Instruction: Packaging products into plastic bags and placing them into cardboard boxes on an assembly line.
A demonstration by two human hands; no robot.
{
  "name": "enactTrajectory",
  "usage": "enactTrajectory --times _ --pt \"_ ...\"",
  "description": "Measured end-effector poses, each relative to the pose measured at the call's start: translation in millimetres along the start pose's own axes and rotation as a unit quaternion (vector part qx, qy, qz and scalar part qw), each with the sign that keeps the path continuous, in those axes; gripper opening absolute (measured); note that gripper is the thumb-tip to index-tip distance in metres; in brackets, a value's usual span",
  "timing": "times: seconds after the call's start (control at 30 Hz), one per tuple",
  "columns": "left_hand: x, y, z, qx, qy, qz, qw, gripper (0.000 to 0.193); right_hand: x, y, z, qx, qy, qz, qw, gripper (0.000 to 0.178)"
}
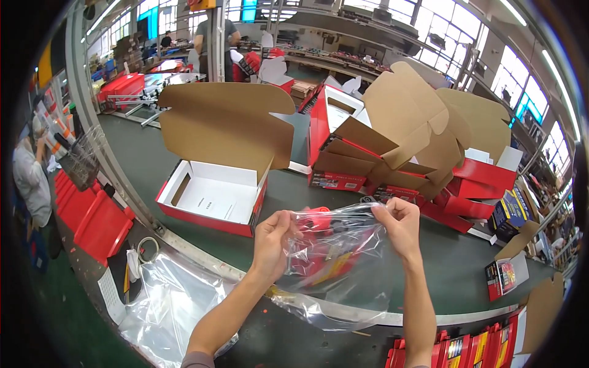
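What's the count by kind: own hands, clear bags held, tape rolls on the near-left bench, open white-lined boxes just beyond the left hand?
Own hands: 2 (left hand, right hand)
Clear bag: 1
Tape roll: 1
Open box: 1
Total: 5

Held bag [371,264]: thin clear plastic, glossy, crinkled. Bag pile [175,294]: shiny clear film. Open box [202,219]: glossy red outside, smooth white interior; lid [224,119] matt brown cardboard. Surface [454,276]: smooth, matt green. Post [80,73]: dull grey metal.
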State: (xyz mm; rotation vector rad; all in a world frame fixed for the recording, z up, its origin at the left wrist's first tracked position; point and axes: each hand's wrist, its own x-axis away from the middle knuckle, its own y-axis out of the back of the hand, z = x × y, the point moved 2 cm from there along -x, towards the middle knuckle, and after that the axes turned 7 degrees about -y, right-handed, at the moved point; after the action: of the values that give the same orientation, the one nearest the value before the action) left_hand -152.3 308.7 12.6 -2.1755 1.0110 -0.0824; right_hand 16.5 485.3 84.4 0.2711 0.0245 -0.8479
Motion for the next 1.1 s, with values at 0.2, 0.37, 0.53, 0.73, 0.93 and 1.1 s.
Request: enactTrajectory --times 0.2,0.37,0.53,0.73,0.93,1.1 --pt "5 -40 26 0.001 0.038 -0.031 0.999 0.022 -15 22 -40 -0.207 -0.024 -0.097 0.973 0.028" --pt "14 -53 24 -0.017 0.084 -0.129 0.988 0.016 -10 34 -91 -0.270 -0.078 -0.204 0.938 0.012" --pt "19 -60 14 -0.105 0.104 -0.062 0.987 0.019 -19 53 -115 -0.452 -0.188 -0.114 0.865 0.013" --pt "25 -54 34 -0.181 0.227 -0.010 0.957 0.017 -3 58 -104 -0.443 -0.173 -0.186 0.860 0.012" --pt "-5 -58 59 -0.285 0.139 0.021 0.948 0.016 -12 75 -142 -0.509 -0.255 -0.085 0.818 0.014" --pt "20 -52 71 -0.225 0.287 -0.013 0.931 0.017 2 82 -140 -0.497 -0.228 -0.106 0.830 0.014"
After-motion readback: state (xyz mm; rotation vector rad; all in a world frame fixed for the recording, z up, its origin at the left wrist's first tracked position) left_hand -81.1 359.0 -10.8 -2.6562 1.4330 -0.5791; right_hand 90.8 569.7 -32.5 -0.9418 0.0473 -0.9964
